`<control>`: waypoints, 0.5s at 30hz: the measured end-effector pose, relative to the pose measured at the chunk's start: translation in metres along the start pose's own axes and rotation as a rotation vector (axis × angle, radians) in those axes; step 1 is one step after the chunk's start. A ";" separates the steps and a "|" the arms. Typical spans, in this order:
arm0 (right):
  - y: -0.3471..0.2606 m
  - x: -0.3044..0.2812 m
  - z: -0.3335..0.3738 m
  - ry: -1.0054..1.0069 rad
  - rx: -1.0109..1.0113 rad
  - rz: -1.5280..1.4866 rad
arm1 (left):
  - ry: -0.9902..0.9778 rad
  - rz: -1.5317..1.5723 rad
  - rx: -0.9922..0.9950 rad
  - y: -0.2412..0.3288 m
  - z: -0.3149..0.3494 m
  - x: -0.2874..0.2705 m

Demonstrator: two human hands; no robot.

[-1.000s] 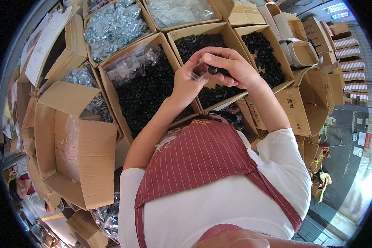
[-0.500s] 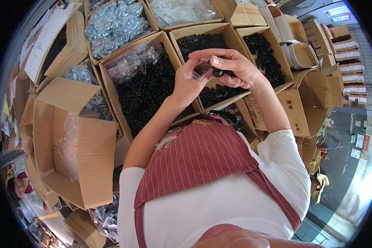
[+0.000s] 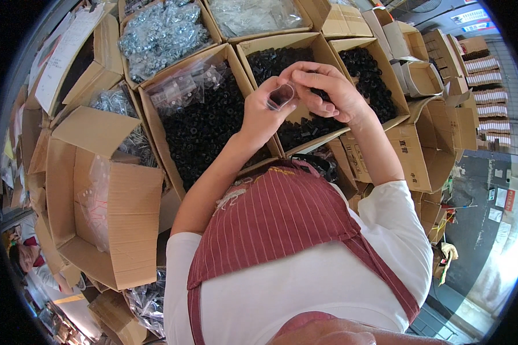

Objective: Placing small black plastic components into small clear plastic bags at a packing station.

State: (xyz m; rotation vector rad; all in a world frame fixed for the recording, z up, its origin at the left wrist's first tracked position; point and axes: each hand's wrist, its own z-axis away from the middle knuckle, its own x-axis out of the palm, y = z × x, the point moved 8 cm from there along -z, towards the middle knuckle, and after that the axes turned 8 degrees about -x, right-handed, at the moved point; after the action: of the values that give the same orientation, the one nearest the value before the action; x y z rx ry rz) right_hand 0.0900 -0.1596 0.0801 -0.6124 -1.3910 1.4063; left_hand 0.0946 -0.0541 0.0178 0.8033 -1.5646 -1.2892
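My left hand (image 3: 262, 112) is closed around a small clear plastic bag (image 3: 281, 96), whose mouth gapes between thumb and fingers. Beside it, my right hand (image 3: 331, 92) is curled, its fingertips meeting those of the left at the bag's rim. Small black parts (image 3: 320, 92) show partly in the gap between its bent fingers; the rest of them is hidden by the hand. Both hands are held above an open carton (image 3: 322, 138) with loose black pieces in it, some of its cardboard bottom showing.
To the left stands a carton of black ring-like pieces (image 3: 201, 126) with clear bags on top. Behind are cartons of shiny metal parts (image 3: 161, 40) and clear bags (image 3: 253, 17). Another carton of black parts (image 3: 371, 80) is at right, and a flapped carton (image 3: 135, 224) near left.
The black part pinched in my right thumb and fingers is no longer visible there. My right hand has turned over and its fingers have shifted toward the bag's mouth.
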 end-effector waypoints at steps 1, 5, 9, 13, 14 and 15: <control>-0.002 -0.005 0.001 0.036 -0.034 0.021 | -0.021 -0.043 -0.018 -0.002 0.000 -0.001; 0.010 -0.042 0.010 0.268 -0.048 0.314 | -0.040 -0.078 -0.011 0.007 -0.001 -0.005; 0.048 -0.072 0.025 0.236 0.127 0.412 | -0.034 0.204 -0.096 0.020 -0.003 -0.010; 0.077 -0.082 0.031 0.159 0.258 0.542 | -0.099 0.449 -0.107 0.021 -0.010 -0.018; 0.082 -0.080 0.031 0.119 0.253 0.564 | -0.127 0.565 -0.140 0.021 -0.011 -0.020; 0.085 -0.079 0.030 0.078 0.245 0.587 | -0.154 0.680 -0.170 0.023 -0.012 -0.021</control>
State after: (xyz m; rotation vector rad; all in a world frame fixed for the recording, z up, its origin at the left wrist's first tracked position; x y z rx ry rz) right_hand 0.0654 -0.2263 -0.0165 -0.9476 -0.9881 1.9548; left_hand 0.1154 -0.0341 0.0350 0.0381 -1.6218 -0.9667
